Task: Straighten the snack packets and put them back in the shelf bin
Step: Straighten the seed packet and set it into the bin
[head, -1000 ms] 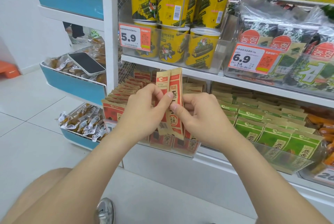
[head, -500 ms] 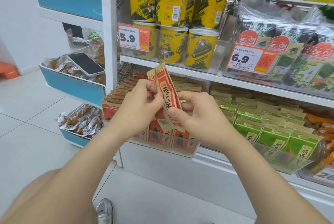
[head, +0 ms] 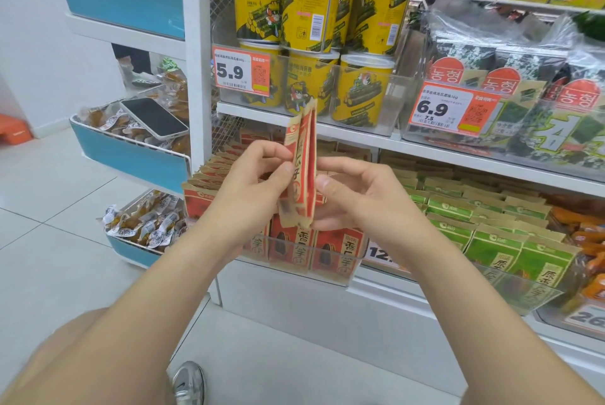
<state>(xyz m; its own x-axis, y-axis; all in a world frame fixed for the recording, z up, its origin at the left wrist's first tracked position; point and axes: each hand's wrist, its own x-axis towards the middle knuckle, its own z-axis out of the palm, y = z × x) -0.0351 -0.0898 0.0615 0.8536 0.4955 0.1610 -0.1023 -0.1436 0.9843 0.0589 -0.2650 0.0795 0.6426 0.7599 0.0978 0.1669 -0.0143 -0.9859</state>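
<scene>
We pinch red packets [head: 302,172] upright, left hand [head: 252,195] and right hand [head: 357,198] both gripping; we square edges before lowering into shelf bin [head: 327,269].

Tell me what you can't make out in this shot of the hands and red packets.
Head view:
- How many red packets the left hand and right hand hold: edge-on, overlapping, partly behind fingers.
- The price tag beside the clear bin: right forearm covers all after 12.
- The far-right tag: cut by the frame edge after 26.
</scene>
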